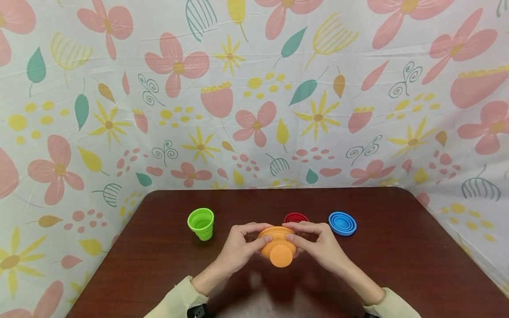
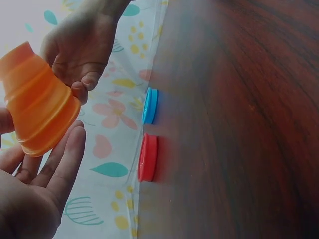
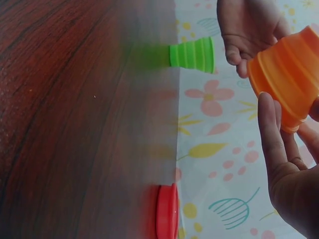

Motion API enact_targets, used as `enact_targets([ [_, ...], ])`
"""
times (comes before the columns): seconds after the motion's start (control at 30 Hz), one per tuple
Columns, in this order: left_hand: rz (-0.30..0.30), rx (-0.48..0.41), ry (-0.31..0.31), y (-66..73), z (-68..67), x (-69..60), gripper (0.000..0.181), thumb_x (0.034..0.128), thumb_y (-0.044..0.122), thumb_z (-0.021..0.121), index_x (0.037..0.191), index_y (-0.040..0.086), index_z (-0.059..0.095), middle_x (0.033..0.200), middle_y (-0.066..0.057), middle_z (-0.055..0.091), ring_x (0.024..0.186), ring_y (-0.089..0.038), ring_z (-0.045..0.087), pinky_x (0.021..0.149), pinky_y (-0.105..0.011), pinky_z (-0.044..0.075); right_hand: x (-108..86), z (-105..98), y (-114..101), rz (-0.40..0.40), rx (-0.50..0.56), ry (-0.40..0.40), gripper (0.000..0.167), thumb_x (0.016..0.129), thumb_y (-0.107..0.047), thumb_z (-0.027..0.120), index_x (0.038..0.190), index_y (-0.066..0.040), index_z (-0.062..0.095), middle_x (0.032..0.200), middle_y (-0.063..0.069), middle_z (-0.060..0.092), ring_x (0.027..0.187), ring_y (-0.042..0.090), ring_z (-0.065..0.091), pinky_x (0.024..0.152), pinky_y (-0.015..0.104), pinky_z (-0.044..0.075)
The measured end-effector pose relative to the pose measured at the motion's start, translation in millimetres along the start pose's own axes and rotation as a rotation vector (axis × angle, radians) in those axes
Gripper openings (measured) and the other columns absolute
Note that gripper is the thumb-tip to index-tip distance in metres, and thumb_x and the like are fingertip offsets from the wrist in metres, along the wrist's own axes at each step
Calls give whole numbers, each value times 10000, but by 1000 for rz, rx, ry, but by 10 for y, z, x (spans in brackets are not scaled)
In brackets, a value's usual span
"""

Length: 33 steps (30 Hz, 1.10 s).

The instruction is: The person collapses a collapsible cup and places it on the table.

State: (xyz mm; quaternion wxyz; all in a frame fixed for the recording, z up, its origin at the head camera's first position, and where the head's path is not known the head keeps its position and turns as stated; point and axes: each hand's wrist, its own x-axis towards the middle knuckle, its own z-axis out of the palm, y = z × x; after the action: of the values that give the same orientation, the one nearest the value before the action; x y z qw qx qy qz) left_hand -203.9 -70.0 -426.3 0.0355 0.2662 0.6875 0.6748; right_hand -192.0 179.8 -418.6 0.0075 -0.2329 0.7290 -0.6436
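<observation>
An orange collapsible cup (image 1: 281, 255) is held in the air above the table between both hands, its ribbed wall drawn out and its round base turned toward the head camera. My left hand (image 1: 237, 248) pinches its left side, thumb on the wall and fingers by the rim. On the opposite side my right hand (image 1: 327, 248) grips it the same way. Both wrist views show the stepped side of the cup; its inside is hidden. Behind the right hand lies a flattened red collapsible cup (image 1: 296, 217), partly covered in the head view.
A green collapsible cup (image 1: 201, 224) stands upright and extended at the left rear of the dark wooden table (image 1: 167, 265). To the right rear lies a flattened blue collapsible cup (image 1: 342, 223). Flower-printed cloth (image 1: 254, 88) hangs behind and around the table.
</observation>
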Motion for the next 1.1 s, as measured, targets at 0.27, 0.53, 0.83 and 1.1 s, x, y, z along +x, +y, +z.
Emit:
enact_targets([
  [0.27, 10, 6, -14, -12, -13, 16, 288, 1020, 105, 714, 1302, 61, 744, 1127, -112, 728, 884, -198, 729, 682, -628, 602, -12, -42, -16, 24, 89, -76, 371, 1079, -87, 594, 1432, 26, 624, 1199, 268, 690, 761, 409, 743, 751, 543, 631],
  [0.53, 6, 38, -11, 6, 7, 7, 299, 1038, 111, 689, 1329, 55, 722, 1162, -109, 720, 806, -198, 742, 693, -607, 610, -9, -62, -6, 9, 66, -79, 366, 1051, -68, 632, 1408, 12, 647, 1179, 248, 703, 744, 395, 741, 740, 518, 637],
  [0.83, -22, 40, 1, 2, 25, 8, 312, 1080, 149, 626, 1356, 15, 683, 1170, -151, 731, 675, -289, 750, 648, -455, 649, 10, -6, 30, -44, 1, -30, 356, 1026, -40, 667, 1377, 18, 666, 1171, 225, 718, 679, 356, 730, 683, 484, 644],
  [1.1, 21, -165, -102, -41, -42, -13, 436, 1050, 41, 557, 1481, -21, 561, 1267, -215, 628, 836, -466, 732, 784, -534, 637, 3, -36, 14, -15, 41, 34, 385, 1017, -29, 682, 1387, 66, 636, 1107, 220, 703, 710, 392, 719, 682, 531, 636],
])
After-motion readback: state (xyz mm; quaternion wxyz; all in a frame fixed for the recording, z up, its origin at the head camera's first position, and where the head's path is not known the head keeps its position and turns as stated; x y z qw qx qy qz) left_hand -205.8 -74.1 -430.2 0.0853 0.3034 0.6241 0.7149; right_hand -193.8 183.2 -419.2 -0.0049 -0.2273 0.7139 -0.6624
